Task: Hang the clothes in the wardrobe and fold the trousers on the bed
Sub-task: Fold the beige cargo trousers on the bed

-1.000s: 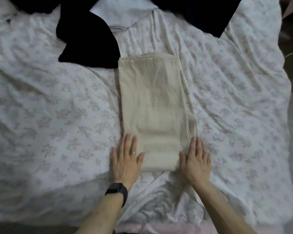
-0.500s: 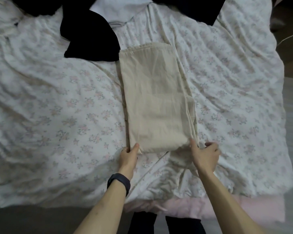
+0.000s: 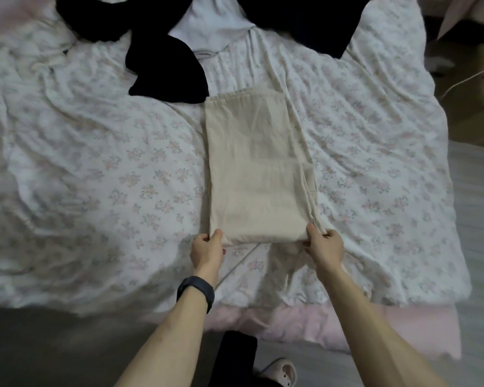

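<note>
Both hands are gripping the near edge of the folded beige trousers [image 3: 259,174], lying lengthwise mid-frame on the floral bedspread [image 3: 95,177]. The left hand [image 3: 207,251], black watch [image 3: 196,290] on its wrist, is pinching the lower-left corner; the right hand [image 3: 325,247] is pinching the lower-right. Dark clothes [image 3: 166,71] are lying at upper centre.
</note>
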Motion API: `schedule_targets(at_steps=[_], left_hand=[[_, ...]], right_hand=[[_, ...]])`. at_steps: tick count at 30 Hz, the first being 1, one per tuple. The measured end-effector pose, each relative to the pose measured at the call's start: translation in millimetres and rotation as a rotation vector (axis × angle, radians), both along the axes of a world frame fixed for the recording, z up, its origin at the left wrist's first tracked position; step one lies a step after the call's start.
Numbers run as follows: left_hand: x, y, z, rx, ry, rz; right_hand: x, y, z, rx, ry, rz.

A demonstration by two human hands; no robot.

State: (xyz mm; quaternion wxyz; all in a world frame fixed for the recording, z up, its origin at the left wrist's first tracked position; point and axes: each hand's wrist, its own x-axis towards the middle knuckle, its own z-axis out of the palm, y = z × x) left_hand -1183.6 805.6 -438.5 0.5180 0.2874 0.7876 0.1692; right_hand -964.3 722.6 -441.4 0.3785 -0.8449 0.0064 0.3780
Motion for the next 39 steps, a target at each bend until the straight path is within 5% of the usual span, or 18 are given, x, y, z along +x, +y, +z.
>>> schedule_targets(at_steps=[8, 15, 19, 24, 29, 39], left_hand=[[-42, -135, 44, -0.012, 0.070, 0.067], [-69, -188, 90, 0.100, 0.083, -0.099], [-63, -138, 110, 0.159, 0.007, -0.163], [-47, -43, 134, 0.246, -0.252, -0.250], [-37, 40, 92, 0.227, 0.149, -0.515], [2, 146, -7, 0.143, 0.399, -0.692]], right_hand=[[-40, -144, 64, -0.046, -0.007, 0.068], [-61, -196, 113, -0.044, -0.071, 0.194], [-41, -143, 134, 0.074, -0.141, 0.288], [3, -20, 152, 0.261, 0.067, 0.336], [29, 58, 109, 0.017, -0.182, 0.557], [49, 148, 1, -0.189, -0.364, 0.602]])
